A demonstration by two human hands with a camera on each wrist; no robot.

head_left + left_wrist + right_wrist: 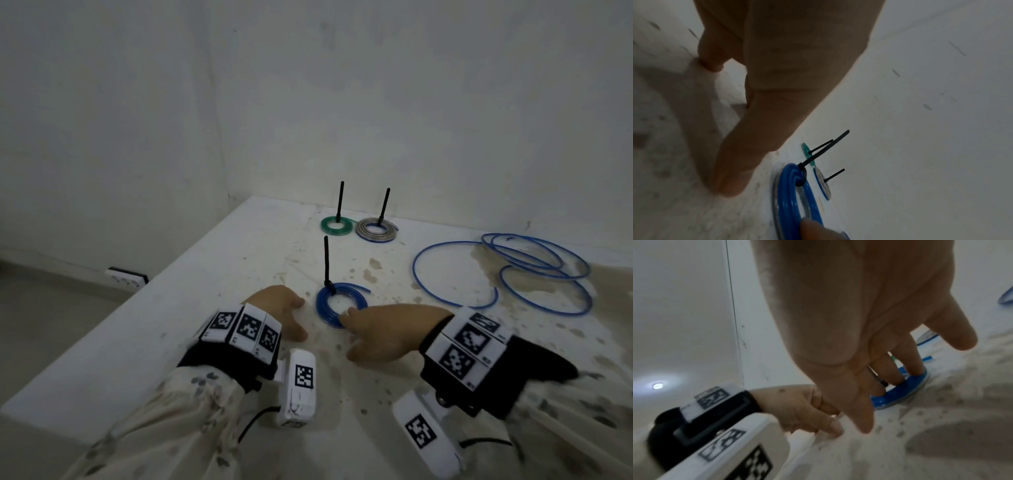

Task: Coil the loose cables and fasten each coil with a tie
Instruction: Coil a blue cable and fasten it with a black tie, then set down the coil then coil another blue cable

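Note:
A small blue coil [340, 305] lies flat on the white table [222, 274], and a black tie [327, 260] fastened round its far-left side stands upright. My right hand [356, 334] reaches in from the right and presses straight fingertips [914, 368] on the coil's [900, 391] near edge. My left hand [299, 318] rests on the table just left of the coil, loosely curled and holding nothing. The left wrist view shows the coil [789, 186] and its tie [824, 149] beside my left thumb. A long loose blue cable [507, 270] sprawls in wide loops at the right.
A green coil [337, 226] and a grey coil [376, 230], each with an upright black tie, lie at the back near the wall. The table's left edge drops away close to my left arm, and a wall socket [126, 277] sits beyond it. The tabletop is stained.

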